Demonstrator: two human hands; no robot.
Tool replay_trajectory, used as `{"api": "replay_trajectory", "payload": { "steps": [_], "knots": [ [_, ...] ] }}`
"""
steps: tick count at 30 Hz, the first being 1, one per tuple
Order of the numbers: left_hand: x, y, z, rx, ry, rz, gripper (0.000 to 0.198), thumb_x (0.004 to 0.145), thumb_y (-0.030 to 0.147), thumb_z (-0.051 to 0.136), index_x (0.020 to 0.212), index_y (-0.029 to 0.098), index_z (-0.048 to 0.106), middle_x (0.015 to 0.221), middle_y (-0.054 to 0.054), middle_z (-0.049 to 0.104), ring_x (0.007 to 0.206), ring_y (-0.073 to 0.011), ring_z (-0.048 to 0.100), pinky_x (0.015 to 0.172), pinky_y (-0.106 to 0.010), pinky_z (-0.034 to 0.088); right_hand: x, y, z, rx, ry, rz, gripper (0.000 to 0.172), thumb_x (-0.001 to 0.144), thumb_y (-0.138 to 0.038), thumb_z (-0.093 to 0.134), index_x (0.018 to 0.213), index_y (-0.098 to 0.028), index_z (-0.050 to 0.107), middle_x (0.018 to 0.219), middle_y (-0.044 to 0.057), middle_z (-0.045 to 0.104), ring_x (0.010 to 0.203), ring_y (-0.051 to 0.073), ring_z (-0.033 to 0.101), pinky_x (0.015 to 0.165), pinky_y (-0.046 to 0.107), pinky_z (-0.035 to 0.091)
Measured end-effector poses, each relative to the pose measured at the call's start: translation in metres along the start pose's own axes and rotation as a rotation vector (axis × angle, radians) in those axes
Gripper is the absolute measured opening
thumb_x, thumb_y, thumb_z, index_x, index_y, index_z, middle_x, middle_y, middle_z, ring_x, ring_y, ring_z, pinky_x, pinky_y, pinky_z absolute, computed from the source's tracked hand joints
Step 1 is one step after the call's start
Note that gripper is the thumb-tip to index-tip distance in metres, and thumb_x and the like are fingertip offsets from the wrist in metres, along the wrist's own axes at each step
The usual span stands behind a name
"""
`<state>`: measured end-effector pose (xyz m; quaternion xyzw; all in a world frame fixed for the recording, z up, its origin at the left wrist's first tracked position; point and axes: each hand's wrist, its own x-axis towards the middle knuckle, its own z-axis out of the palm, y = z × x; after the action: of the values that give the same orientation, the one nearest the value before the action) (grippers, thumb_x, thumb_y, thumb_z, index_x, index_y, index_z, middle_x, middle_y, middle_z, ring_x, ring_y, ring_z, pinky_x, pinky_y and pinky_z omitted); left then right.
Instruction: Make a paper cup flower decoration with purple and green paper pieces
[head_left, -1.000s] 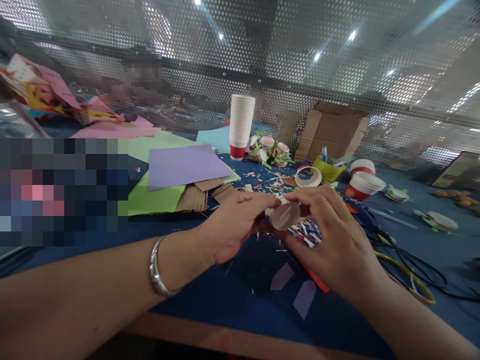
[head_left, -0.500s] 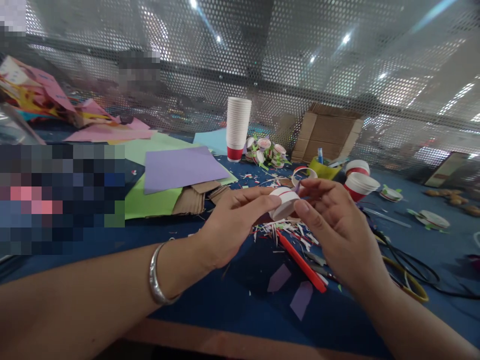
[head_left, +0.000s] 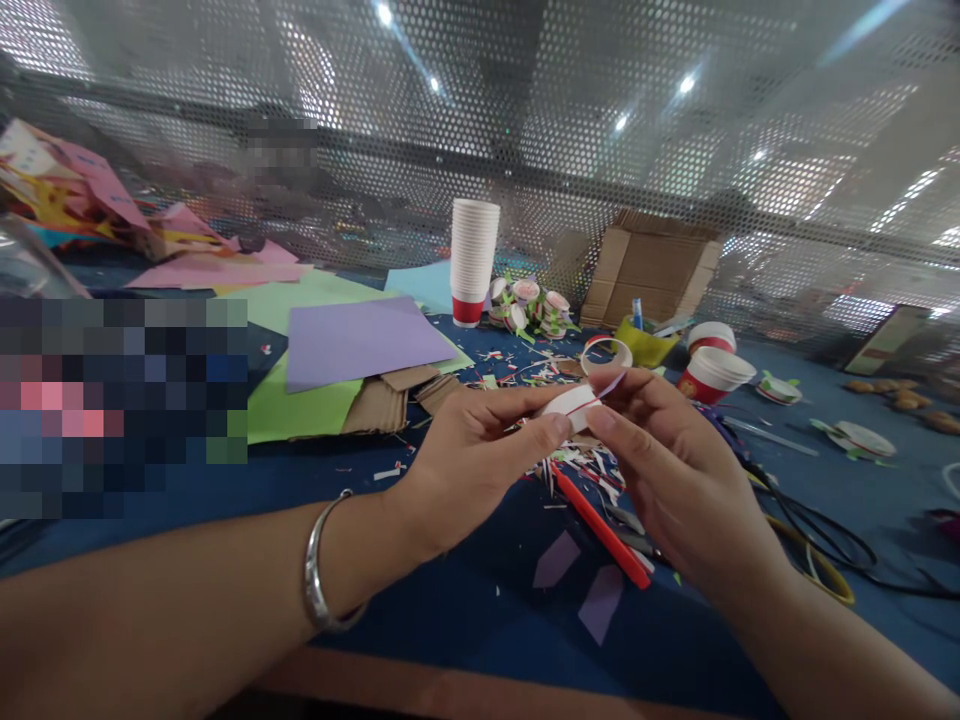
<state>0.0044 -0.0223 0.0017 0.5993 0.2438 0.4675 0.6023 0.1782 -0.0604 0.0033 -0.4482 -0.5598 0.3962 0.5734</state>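
Both hands up over the near part of a blue-covered table [head_left: 465, 620], working close together. Left hand [head_left: 465, 465], silver bangle [head_left: 319, 570] on its wrist, clamped on a small white paper piece [head_left: 566, 403] marked with a thin red line: thumb on the near side, fingers behind. Right hand [head_left: 679, 470] pinched on the same piece from the other end, thumb on its edge, fingers curled beyond. A purple slip [head_left: 613, 386] pokes up by the right fingers, against the piece; whether it is fixed there cannot be told. Piece held clear of the table, tilted, between the two thumbs.

Below the hands: a heap of paper scraps [head_left: 596, 465], mostly white, and a red tool [head_left: 602, 525] lying aslant, a dark grey tool, partly hidden, just beside it. Nearer the table edge, two purple pointed cut-outs [head_left: 557, 558], apart from each other.

Beyond: a white ring [head_left: 626, 358] standing on edge, a yellow-green container [head_left: 652, 347] with a blue-topped item in it, red-and-white cups [head_left: 720, 372] to its right. Upright cup stack [head_left: 474, 250] farther back, a cluster of small white discs with green bits [head_left: 527, 292] near it. Leftward, a purple sheet [head_left: 367, 340] on green paper [head_left: 300, 408], cardboard [head_left: 379, 403] alongside
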Motion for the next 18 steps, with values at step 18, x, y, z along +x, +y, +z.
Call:
{"api": "replay_trajectory", "payload": {
  "steps": [18],
  "knots": [
    [-0.0030, 0.0006, 0.0019, 0.166, 0.023, 0.183, 0.033, 0.089, 0.020, 0.074, 0.122, 0.017, 0.076, 0.105, -0.006, 0.081, 0.103, -0.0201, 0.073, 0.089, -0.026, 0.059, -0.0041, -0.0075, 0.0108, 0.309, 0.033, 0.115, 0.018, 0.086, -0.024, 0.077, 0.101, -0.026, 0.068, 0.098, 0.000, 0.067, 0.092, 0.014, 0.063, 0.082, 0.024, 0.054]
  ]
}}
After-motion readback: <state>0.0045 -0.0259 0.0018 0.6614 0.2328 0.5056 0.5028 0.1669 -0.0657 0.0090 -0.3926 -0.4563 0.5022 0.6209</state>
